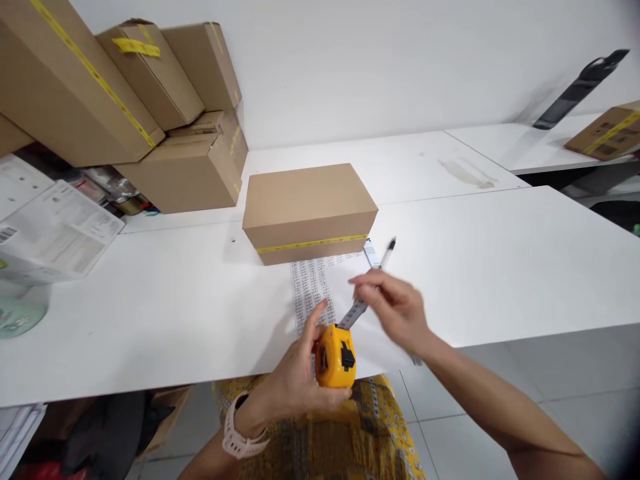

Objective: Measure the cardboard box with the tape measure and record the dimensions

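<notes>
A yellow tape measure [336, 357] with a black lock button sits in my left hand [300, 373], fingers wrapped around its case, near the table's front edge. A short length of its blade [353, 313] sticks out toward my right hand [395, 307], whose fingers are closed at the blade's far end. A pen [388, 253] with a black tip shows just beyond my right hand; whether that hand also grips it I cannot tell. Under both hands lies a printed sheet [311, 287]. Behind it stands a closed cardboard box [310, 193] with yellow tape along its front, partly over the sheet.
Stacked cardboard boxes [180, 173] fill the table's back left. A white printed box [65, 233] and a pale green container [23, 310] stand at the left edge. Far right are a dark bottle [575, 93] and another taped box [607, 133]. The white table [500, 267] ends before my lap.
</notes>
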Demonstrator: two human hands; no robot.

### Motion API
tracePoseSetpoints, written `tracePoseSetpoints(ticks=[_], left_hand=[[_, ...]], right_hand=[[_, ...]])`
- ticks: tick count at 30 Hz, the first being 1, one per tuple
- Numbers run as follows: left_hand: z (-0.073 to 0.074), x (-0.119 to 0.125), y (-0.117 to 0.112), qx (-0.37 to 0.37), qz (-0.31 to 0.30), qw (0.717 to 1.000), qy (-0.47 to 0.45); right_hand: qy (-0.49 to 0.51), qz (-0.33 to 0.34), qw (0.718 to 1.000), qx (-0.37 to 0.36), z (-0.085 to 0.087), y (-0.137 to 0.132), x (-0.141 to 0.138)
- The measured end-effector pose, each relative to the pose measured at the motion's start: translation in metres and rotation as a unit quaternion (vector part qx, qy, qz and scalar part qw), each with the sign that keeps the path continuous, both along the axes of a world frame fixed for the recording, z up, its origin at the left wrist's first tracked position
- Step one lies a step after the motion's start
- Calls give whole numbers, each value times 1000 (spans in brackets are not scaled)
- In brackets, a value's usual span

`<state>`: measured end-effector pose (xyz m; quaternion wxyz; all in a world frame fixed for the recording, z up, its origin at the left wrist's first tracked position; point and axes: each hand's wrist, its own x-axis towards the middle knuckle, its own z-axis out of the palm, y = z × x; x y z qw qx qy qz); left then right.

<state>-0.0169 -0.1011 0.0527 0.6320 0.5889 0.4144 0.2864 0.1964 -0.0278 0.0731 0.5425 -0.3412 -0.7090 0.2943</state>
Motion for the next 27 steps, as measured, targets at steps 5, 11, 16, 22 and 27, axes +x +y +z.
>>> tracePoseSetpoints(ticks=[5,11,16,22,27], left_hand=[[13,-6,22,95,23,990,98],[23,-20,78,249,41,881,401],[17,-22,116,312,-23,782,540],[-12,12,109,494,-22,724,481],[-42,49,103,496,-177,749,403]], right_hand=[[-155,-119,978,77,-30,7,9],[-356,-339,841,-227,-40,81,59],[-437,-285,814,-254,-54,99,62],[-125,-215,924,-289,-54,97,93],[172,-38,946,-273,-38,81,122]])
